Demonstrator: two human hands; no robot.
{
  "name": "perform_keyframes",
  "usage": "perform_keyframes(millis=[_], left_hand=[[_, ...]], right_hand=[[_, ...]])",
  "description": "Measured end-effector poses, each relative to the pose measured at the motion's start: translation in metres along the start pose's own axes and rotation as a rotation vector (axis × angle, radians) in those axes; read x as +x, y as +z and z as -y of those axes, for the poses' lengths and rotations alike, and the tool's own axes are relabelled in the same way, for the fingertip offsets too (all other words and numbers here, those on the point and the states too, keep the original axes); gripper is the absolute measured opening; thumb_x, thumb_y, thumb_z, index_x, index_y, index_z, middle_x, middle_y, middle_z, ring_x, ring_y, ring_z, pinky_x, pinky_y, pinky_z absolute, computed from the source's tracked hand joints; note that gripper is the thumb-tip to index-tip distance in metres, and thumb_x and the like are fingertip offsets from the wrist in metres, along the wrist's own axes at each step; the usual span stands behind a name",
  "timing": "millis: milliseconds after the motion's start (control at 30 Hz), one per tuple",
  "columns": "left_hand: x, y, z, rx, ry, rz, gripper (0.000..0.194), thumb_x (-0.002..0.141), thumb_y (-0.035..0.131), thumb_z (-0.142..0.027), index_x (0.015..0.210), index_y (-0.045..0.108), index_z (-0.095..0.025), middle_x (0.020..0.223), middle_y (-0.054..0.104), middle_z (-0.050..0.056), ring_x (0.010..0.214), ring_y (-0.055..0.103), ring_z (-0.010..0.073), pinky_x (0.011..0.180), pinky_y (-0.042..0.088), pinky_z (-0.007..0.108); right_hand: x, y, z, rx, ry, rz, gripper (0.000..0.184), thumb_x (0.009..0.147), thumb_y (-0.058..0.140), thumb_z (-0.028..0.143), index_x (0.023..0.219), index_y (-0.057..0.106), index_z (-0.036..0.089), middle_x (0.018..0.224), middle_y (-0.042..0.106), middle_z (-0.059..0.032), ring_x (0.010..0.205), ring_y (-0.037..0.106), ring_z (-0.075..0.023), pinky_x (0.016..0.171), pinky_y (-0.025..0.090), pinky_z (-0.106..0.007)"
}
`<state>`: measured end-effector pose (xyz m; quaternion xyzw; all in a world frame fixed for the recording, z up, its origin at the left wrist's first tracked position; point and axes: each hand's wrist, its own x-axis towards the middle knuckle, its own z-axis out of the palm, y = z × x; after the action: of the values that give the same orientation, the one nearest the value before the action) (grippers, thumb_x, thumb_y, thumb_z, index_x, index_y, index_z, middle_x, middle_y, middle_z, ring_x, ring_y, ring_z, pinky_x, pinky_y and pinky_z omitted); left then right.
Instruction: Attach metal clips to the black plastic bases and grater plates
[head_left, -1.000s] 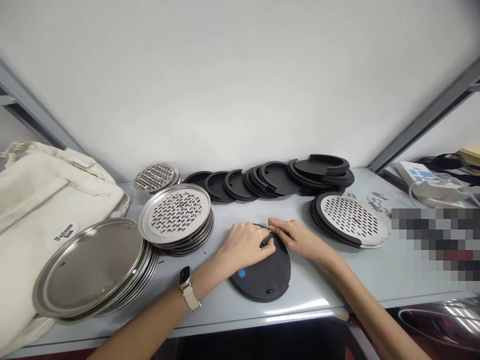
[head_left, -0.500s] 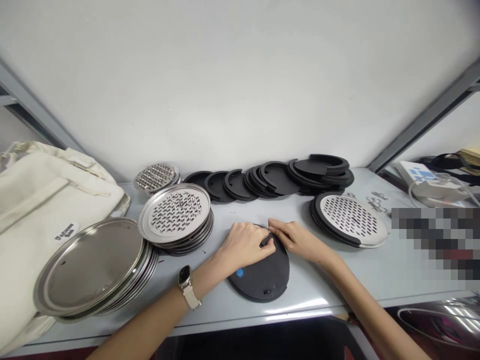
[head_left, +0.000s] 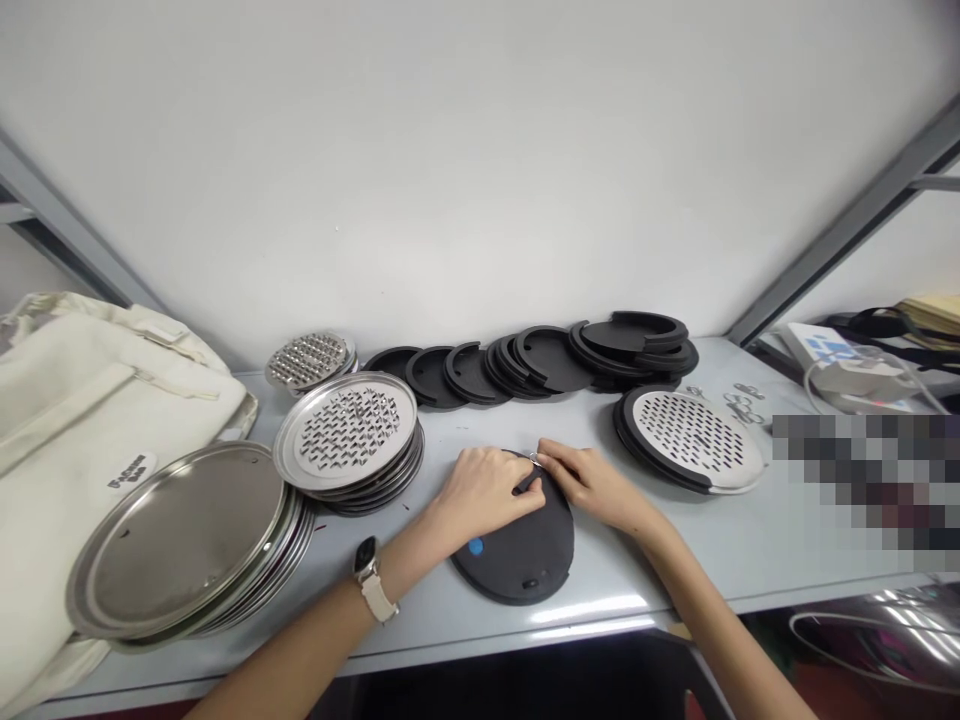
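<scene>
A round black plastic disc lies on the grey table, with a blue dot near its left edge and a small slot near its front. My left hand, wearing a watch on the wrist, is closed over the disc's far edge. On the other side of that edge, my right hand pinches a small shiny metal ring between thumb and finger. The ring meets the disc's rim beside my left fingertips. My fingers hide how far it passes into the disc.
Round metal graters and plain metal plates are stacked on the left, beside a cream bag. Black discs line the wall. A grater in a black holder and loose metal rings lie right.
The view has shifted slightly. Both hands stay at the disc's far edge, and the metal ring shows a little more between my fingers.
</scene>
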<state>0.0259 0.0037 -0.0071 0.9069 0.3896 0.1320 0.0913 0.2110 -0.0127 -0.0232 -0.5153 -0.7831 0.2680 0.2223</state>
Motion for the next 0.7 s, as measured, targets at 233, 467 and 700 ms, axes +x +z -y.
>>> perform_keyframes(millis=[233, 467, 700], left_hand=[[-0.001, 0.003, 0.006, -0.028, 0.057, -0.045, 0.026, 0.083, 0.051, -0.033, 0.062, 0.052, -0.018, 0.061, 0.060, -0.002, 0.054, 0.051, 0.0124, 0.051, 0.018, 0.028], [-0.003, -0.003, 0.014, -0.056, 0.109, 0.002, 0.026, 0.080, 0.055, -0.034, 0.062, 0.045, -0.018, 0.058, 0.055, -0.003, 0.052, 0.046, 0.0114, 0.051, 0.019, 0.028], [-0.003, -0.006, 0.013, -0.027, 0.149, 0.022, 0.014, 0.082, 0.052, -0.030, 0.073, 0.048, -0.020, 0.063, 0.057, -0.003, 0.055, 0.049, 0.0132, 0.053, 0.022, 0.027]], right_hand=[[0.000, -0.001, 0.000, 0.083, 0.027, 0.009, 0.029, 0.096, 0.036, 0.033, 0.070, 0.040, 0.020, 0.060, 0.038, 0.0051, 0.057, 0.038, -0.0108, 0.057, 0.030, -0.023], [0.000, 0.002, -0.004, 0.170, 0.043, -0.051, 0.030, 0.095, 0.038, 0.036, 0.069, 0.036, 0.020, 0.060, 0.033, 0.0061, 0.057, 0.033, -0.0105, 0.054, 0.026, -0.024], [0.000, 0.000, -0.003, 0.234, 0.030, -0.124, 0.026, 0.095, 0.040, 0.036, 0.074, 0.039, 0.021, 0.063, 0.038, 0.0053, 0.060, 0.037, -0.0117, 0.059, 0.032, -0.025]])
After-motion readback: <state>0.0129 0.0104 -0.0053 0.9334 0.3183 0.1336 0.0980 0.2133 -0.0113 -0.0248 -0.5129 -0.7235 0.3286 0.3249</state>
